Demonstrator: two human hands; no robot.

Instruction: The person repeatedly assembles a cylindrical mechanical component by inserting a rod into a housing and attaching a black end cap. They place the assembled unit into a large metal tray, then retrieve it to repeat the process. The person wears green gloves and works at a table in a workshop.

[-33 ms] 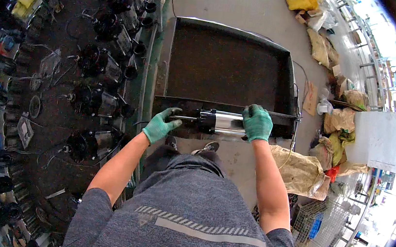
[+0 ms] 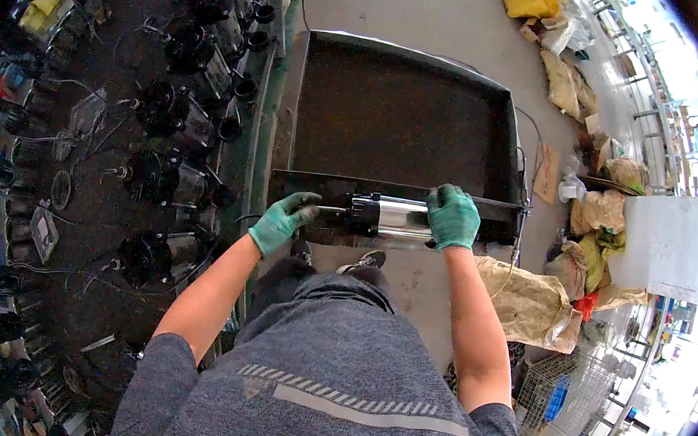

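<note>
I hold a short cylinder (image 2: 390,218) with a shiny steel body and a black left end. It lies level across the near rim of a large black shallow tray (image 2: 492,170). My right hand (image 2: 453,216), in a green glove, grips the steel body's right end from above. My left hand (image 2: 283,221), also in a green glove, is closed around the thin shaft or cable sticking out of the black end. My feet show just below the tray's rim.
Rows of similar black and steel pump units (image 2: 178,112) with loose cables fill the dark floor on my left. Tan sacks (image 2: 529,299) lie at my right, more bags (image 2: 567,83) beyond. A white block (image 2: 673,246) and a wire basket (image 2: 548,396) stand further right.
</note>
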